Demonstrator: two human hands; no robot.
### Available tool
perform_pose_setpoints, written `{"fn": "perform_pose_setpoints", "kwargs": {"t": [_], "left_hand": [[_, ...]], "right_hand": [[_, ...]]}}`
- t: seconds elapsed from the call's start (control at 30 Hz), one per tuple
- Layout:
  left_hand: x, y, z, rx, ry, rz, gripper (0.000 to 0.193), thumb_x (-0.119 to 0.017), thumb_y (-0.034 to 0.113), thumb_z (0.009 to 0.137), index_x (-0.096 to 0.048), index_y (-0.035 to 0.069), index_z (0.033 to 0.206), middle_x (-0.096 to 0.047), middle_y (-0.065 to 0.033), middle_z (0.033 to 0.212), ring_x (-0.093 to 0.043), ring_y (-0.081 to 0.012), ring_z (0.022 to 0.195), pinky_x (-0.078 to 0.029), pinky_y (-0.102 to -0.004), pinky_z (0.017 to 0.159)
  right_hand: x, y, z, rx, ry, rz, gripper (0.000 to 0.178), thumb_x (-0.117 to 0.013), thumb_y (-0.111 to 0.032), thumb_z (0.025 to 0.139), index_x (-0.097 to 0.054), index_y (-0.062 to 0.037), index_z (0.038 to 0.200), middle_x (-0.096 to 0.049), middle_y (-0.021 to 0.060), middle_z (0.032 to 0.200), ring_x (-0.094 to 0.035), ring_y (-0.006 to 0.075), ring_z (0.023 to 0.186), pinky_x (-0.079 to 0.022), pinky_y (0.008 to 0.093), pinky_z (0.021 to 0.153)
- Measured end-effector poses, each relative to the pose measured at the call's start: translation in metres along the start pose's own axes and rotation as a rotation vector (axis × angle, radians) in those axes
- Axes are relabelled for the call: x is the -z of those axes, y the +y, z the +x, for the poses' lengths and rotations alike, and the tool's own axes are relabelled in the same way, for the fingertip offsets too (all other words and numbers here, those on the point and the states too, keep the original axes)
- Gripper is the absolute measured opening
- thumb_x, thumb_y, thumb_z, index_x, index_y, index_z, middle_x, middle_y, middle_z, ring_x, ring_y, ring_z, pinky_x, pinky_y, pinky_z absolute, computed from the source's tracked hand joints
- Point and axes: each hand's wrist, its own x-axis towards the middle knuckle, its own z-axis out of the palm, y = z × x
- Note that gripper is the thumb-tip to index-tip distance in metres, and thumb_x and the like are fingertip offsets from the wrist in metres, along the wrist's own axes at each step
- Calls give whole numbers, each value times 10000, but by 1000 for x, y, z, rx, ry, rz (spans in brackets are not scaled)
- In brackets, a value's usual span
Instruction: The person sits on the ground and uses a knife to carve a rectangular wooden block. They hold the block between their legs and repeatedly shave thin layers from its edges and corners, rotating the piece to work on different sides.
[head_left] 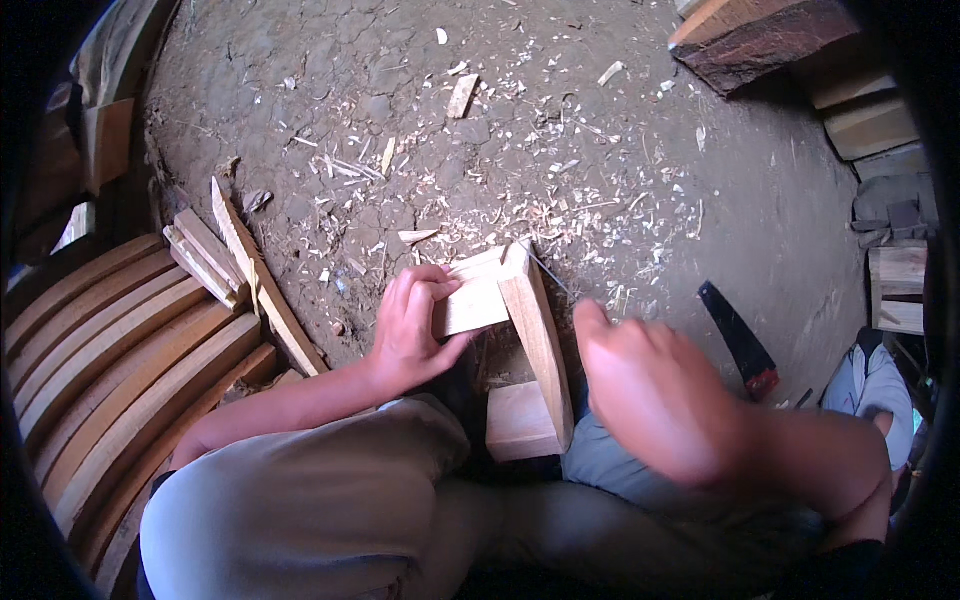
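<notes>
Pale wooden board [470, 308], right at the centre of the frame, tilted, its right end up against a tapered wooden post [537, 330]. I've got the left hand [408, 318] on its left end, fingers and thumb clamped on the wood. And over on the right, just right of centre, I see the right hand [655, 385] blurred, fingers curled together round the near end of a thin tool [550, 272]; its handle is hidden from me, but its far end reaches the top of the post.

Just below, a squared wooden block [522, 422] sits against the post's lower left side, close by the grey-clad knees. Right of the hands, a handsaw [735, 335] lies on the ground, dark blade, red at the handle end. Above centre I've got wood shavings [545, 215] scattered over bare earth [330, 60], with a loose offcut [463, 97] among them. Left side: stacked planks [130, 350] bending with the lens. Upper right: a heavy timber [770, 45]. Right edge: another person [868, 385], partly in view.
</notes>
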Motion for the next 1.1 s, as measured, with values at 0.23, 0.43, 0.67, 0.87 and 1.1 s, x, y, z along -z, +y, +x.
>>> {"fn": "perform_pose_setpoints", "kwargs": {"t": [0.23,0.43,0.67,0.87,1.1], "left_hand": [[0,0,0,6,-12,4,590,-880,201,740,-534,10,1178,-571,-181,1139,-605,-362,1071,-490,-474,879],[3,-1,-3,16,-16,8,585,-876,180,728,-539,4,1173,-563,-188,1150,-603,-365,1079,-489,-470,885],[-1,2,-2,-1,-19,-13,616,-877,186,722,-535,-4,1197,-553,-196,1158,-600,-375,1078,-488,-471,885],[0,-5,-2,6,-1,9,608,-882,189,720,-545,-5,1187,-549,-197,1166,-600,-374,1066,-493,-468,876],[-1,-7,-1,-13,-1,-16,595,-880,183,724,-545,-7,1177,-547,-186,1149,-599,-370,1060,-495,-470,861]], "right_hand": [[-16,-4,5,-37,61,-114,42,-579,-51,966,-603,-17,957,-720,141,716,-756,256,640,-598,361,492],[-34,4,14,-11,148,-136,27,-613,-53,933,-608,-27,934,-726,133,730,-762,236,674,-604,328,528],[-35,-3,7,-88,63,-146,74,-617,-37,914,-630,6,972,-740,178,823,-773,273,745,-624,349,595],[-23,13,12,-63,-15,15,116,-535,23,908,-562,69,1011,-714,229,760,-757,366,749,-616,424,615],[0,10,2,-47,7,-41,125,-541,-14,919,-549,36,1033,-699,195,719,-745,343,666,-607,415,579]]}}
